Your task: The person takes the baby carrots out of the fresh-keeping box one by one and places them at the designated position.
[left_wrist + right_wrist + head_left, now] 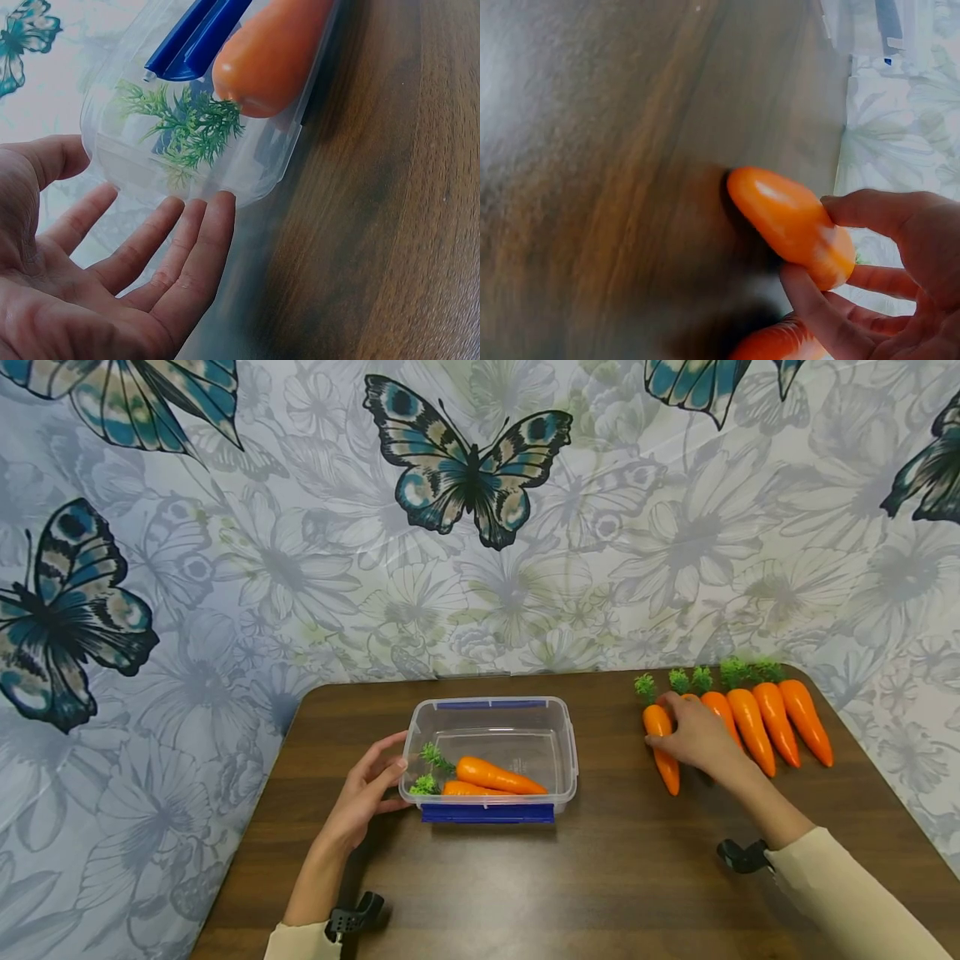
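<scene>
My left hand (365, 793) is at the left end of a clear plastic container (566, 752) with blue clips. In the left wrist view its fingers (214, 247) are extended, fingertips right at the container's outer wall, thumb by the rim. Inside lie two orange carrots (498, 774) with green leafy tops (199, 124), one partly behind the other. At the right, my right hand (697, 731) pinches the leftmost carrot (665, 768) of a row between thumb and fingers. In the right wrist view that carrot (780, 214) is close over the table, its tip angled away from the palm.
Several more carrots (750, 727) lie side by side right of the pinched one, their tops toward the back edge of the brown wooden table (495, 885). Behind the table is a wall covering (480, 602) printed with flowers and butterflies. Each wrist wears a black band (356, 917).
</scene>
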Demonstrator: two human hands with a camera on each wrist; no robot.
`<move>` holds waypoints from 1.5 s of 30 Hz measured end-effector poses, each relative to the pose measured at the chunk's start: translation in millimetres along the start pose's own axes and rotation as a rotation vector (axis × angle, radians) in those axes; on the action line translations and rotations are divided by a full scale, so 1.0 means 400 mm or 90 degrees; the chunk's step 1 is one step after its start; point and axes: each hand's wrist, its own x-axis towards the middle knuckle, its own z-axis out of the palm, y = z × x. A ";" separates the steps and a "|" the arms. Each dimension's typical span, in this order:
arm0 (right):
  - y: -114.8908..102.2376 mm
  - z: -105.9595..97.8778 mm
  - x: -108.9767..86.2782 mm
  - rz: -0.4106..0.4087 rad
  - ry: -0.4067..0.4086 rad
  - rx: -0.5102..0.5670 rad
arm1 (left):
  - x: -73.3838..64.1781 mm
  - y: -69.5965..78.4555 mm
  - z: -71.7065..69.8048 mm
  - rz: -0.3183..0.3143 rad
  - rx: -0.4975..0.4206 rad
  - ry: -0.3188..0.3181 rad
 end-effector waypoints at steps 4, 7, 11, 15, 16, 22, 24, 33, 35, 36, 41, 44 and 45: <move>0.002 0.001 -0.005 0.005 0.018 -0.020 | 0.001 -0.001 0.000 -0.003 -0.001 0.000; 0.004 0.002 -0.008 0.006 0.044 -0.023 | 0.001 -0.002 -0.001 -0.004 -0.001 0.001; 0.007 0.002 -0.008 0.008 0.082 -0.017 | 0.003 -0.002 -0.002 -0.002 -0.002 0.002; 0.012 0.002 -0.004 0.016 0.098 -0.014 | 0.006 -0.003 -0.003 0.001 -0.008 -0.001; 0.013 0.001 -0.003 0.017 0.100 -0.013 | 0.006 -0.003 -0.003 0.001 -0.009 -0.002; 0.013 -0.001 -0.003 0.015 0.114 -0.009 | 0.006 -0.004 -0.002 0.001 -0.005 -0.002; 0.013 -0.001 -0.004 0.012 0.117 -0.009 | 0.006 -0.003 -0.001 0.002 -0.005 0.000; 0.018 0.000 0.001 0.007 0.115 -0.013 | 0.007 -0.002 0.002 -0.004 -0.002 0.006; 0.020 0.000 0.003 0.008 0.117 -0.011 | 0.006 -0.001 0.002 -0.004 0.000 0.006; 0.021 0.000 0.004 0.008 0.119 -0.011 | 0.006 -0.001 0.002 -0.004 0.001 0.005; 0.020 0.003 0.005 0.008 0.128 -0.012 | 0.005 0.000 0.002 -0.006 0.002 0.006; 0.017 0.003 0.006 0.006 0.132 -0.013 | 0.005 0.000 0.001 -0.006 0.001 0.006; 0.017 0.003 0.006 0.006 0.133 -0.013 | 0.005 0.000 0.001 -0.006 0.000 0.006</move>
